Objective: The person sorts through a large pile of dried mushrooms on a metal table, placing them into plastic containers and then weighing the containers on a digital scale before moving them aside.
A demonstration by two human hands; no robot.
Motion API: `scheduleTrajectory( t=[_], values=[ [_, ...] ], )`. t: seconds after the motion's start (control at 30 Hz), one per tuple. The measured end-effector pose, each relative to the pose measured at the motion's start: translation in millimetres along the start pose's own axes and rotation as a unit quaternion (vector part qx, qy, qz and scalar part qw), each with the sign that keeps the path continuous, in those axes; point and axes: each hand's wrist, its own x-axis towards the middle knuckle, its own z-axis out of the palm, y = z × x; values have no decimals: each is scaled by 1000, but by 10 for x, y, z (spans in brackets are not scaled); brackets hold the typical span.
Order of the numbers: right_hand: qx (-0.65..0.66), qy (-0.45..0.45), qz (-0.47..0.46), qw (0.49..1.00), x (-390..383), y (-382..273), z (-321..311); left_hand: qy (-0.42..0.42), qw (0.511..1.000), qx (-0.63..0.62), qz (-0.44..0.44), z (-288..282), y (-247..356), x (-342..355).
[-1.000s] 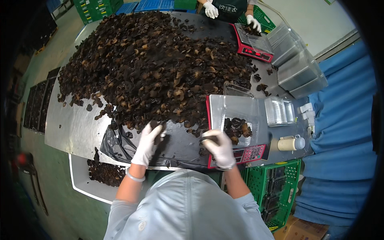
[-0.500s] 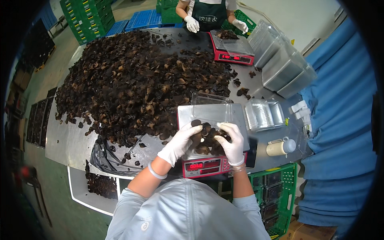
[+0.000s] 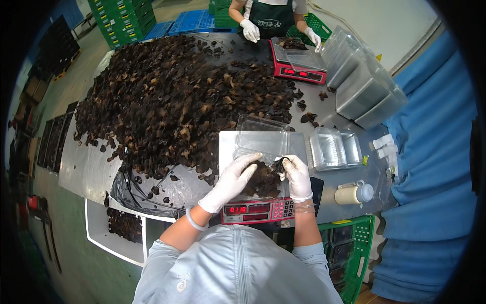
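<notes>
On the red-and-silver digital scale (image 3: 227, 147), a dark, ruffled fungus heap (image 3: 261, 183) sits in a clear plastic box (image 3: 272, 139), between white-gloved hands — the right hand (image 3: 297, 180) pinching a dark curled piece (image 3: 279, 163) over the scale's right side, the left hand (image 3: 230, 183), open, over its left.

clear container (image 3: 263, 139) partly hidden, co-worker (image 3: 268, 31) cut off at top

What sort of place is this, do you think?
Probably a food packing room: there's a big heap of dark, fungus-like pieces on a metal table, a red scale under the hands, and stacked clear tubs.
</notes>
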Motion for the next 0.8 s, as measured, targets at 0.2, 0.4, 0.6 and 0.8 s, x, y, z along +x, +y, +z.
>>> scheduleTrajectory(
  t=[0.2, 0.4, 0.6, 0.8],
  values=[
    [-184, 42, -77, 979, -225, -113, 326, 35, 997, 11, 64, 105, 182, -157],
    [-483, 52, -216, 847, -272, -114, 254, 67, 977, 132, 153, -236, -39, -620],
    [-472, 132, -234, 840, -366, -231, 471, 186, 925, 329, 37, -1121, -892, -1534],
    [-457, -71, -259, 848, -276, 115, 1624, 17, 867, 497, -28, -1698, -1257, -1802]
  ],
)
